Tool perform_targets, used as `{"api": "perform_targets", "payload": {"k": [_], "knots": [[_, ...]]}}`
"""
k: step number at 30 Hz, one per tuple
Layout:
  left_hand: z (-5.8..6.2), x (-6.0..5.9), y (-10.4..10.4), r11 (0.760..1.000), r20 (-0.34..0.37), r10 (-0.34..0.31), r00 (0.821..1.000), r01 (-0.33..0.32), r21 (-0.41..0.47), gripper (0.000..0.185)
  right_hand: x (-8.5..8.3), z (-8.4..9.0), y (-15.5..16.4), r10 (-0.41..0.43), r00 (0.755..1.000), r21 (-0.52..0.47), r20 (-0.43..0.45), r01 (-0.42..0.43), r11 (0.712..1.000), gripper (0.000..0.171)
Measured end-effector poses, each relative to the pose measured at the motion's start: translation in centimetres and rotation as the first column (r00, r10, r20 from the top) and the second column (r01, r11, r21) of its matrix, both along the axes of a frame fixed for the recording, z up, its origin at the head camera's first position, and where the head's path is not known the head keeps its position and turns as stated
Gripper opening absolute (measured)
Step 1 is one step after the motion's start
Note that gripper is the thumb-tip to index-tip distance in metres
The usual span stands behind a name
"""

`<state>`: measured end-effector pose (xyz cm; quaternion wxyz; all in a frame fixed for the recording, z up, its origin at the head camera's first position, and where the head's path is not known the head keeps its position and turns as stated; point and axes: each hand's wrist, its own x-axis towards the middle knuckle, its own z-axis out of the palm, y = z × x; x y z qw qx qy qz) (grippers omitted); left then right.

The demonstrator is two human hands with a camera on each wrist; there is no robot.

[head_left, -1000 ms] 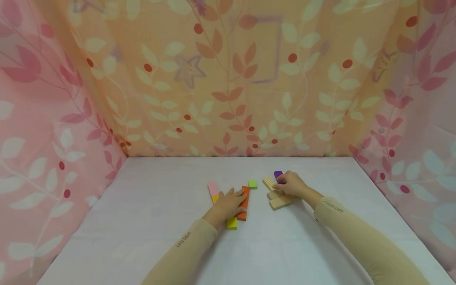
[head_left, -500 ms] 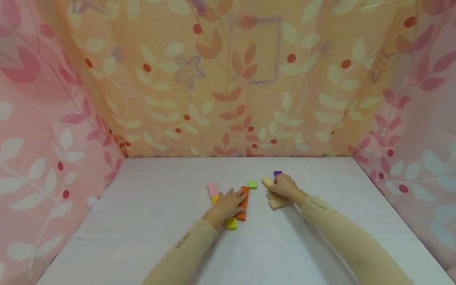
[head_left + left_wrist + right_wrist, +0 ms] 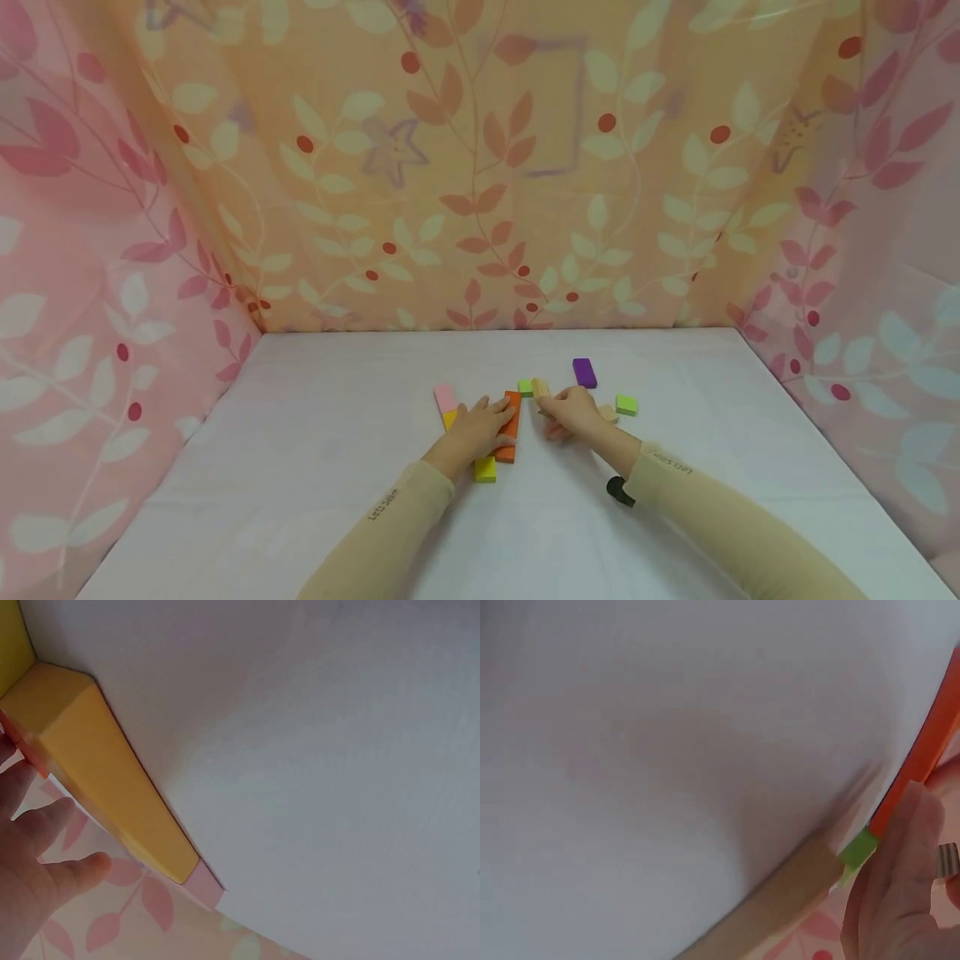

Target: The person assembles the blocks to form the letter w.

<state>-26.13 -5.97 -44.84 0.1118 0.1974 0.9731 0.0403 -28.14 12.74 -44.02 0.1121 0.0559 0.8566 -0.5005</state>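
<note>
My left hand (image 3: 471, 433) rests spread over the orange block (image 3: 512, 427), with a yellow-orange block (image 3: 112, 772) and a pink block (image 3: 446, 397) lying end to end beside it. A yellow block (image 3: 485, 470) shows below that palm. Thumb and fingers of my right hand (image 3: 577, 414) pinch a ridged plain-wood block (image 3: 540, 387), held tilted right by a light green block (image 3: 527, 388). Under the right hand, partly hidden, lies plain wood; the right wrist view shows a long plain wooden block (image 3: 772, 900) in front of the fingers.
A purple block (image 3: 584, 373) lies behind the right hand. Another light green block (image 3: 626, 405) sits to its right, next to the visible end of a wooden block (image 3: 608, 413). Patterned cloth (image 3: 480, 167) walls in the white table (image 3: 300, 467) at the back and sides.
My right hand has moved left toward the orange block, carrying the ridged wooden block. The purple block and the right-hand green block are now uncovered. My left hand has stayed in place.
</note>
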Motion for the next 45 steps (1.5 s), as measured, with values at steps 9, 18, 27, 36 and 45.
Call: {"api": "perform_targets", "payload": {"k": [9,18,27,36,45], "knots": [[0.0,-0.2,0.0,1.0,0.001,-0.004,1.0,0.004,0.003,0.063,0.4,-0.7,0.7,0.045,0.996,0.155,-0.081,-0.032,0.987,0.023],[-0.1,-0.4,0.3,1.0,0.011,0.0,1.0,0.0,-0.016,0.064,-0.6,-0.8,2.8,0.131,0.971,0.356,-0.199,-0.053,0.933,0.023],[-0.1,-0.2,0.2,1.0,0.008,-0.003,1.0,0.003,0.002,0.063,-0.1,-1.0,1.6,0.279,0.954,0.534,-0.107,-0.181,0.826,0.028],[0.0,-0.1,-0.1,1.0,0.005,-0.005,1.0,0.006,-0.015,0.063,-0.5,-1.5,0.8,0.268,0.96,0.587,-0.08,-0.172,0.791,0.043],[0.3,0.0,-0.2,1.0,0.012,-0.01,1.0,0.009,0.016,0.062,-0.6,-1.1,0.2,0.214,0.976,0.567,-0.03,-0.16,0.808,0.057]]}}
